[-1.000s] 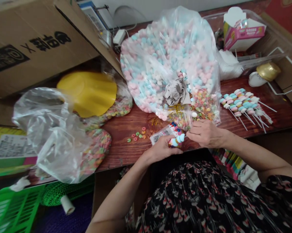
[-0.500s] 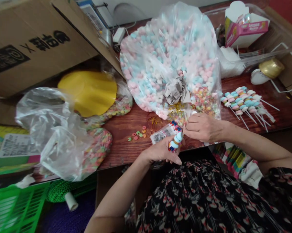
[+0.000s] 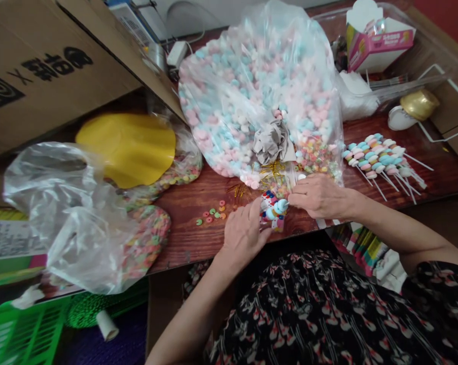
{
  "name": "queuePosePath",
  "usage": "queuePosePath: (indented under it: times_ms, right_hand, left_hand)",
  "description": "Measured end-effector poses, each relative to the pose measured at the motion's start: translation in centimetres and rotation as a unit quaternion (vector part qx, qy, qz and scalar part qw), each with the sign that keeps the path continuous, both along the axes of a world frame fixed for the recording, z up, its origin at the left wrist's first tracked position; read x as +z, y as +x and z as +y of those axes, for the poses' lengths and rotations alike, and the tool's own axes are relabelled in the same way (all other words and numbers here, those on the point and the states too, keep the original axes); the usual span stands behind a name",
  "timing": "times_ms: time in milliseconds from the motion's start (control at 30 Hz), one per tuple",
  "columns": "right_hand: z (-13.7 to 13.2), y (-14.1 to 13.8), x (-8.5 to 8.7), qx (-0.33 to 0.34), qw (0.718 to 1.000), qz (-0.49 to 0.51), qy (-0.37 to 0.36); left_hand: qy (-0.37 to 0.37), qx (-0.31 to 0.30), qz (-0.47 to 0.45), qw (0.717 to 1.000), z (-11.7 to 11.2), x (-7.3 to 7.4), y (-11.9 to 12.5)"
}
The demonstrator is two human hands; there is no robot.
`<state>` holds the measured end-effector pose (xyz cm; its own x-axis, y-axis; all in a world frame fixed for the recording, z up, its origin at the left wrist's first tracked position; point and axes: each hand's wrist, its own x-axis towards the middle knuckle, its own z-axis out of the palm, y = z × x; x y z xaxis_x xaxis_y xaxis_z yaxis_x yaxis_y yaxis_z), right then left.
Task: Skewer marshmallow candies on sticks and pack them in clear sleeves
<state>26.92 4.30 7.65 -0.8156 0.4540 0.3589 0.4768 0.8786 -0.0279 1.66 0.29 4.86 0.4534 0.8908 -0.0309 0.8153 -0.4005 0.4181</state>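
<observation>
Your left hand [image 3: 244, 235] closes narrowly on the light, soft candy skewer [image 3: 275, 210] at the centre of the frame, your right hand [image 3: 318, 197] is just beside its top with the grip unclear, so hold the lower end gently.

The left hand [image 3: 244, 235] and right hand [image 3: 319, 196] curl inward, close together, palms down.

We are counting two bare hands [image 3: 320, 197], one yellow wavy-edged disc [image 3: 126, 150], one pink cardboard box [image 3: 377, 46], and one shiny gold roll [image 3: 419, 105].
</observation>
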Motion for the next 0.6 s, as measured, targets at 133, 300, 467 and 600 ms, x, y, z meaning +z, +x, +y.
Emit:
queuePosePath:
  times_ms: [133,300,467,600]
  right_hand:
    - [0.0,0.0,-1.1,0.005,0.999,0.025,-0.021]
    - [0.3,0.2,-2.0,0.027,0.997,0.065,0.004]
    - [0.3,1.0,-1.6,0.079,0.994,0.064,0.028]
    - [0.1,1.5,-1.3,0.09,0.992,0.086,0.027]
  left_hand:
    - [0.053,-0.002,0.027,0.998,-0.4,-1.4,-0.2]
    - [-0.09,-0.068,-0.078,0.991,0.4,-1.6,-0.1]
    - [-0.301,-0.175,-0.167,0.923,0.9,-0.1,-0.9]
    - [-0.399,-0.193,-0.203,0.873,1.3,0.1,-1.5]
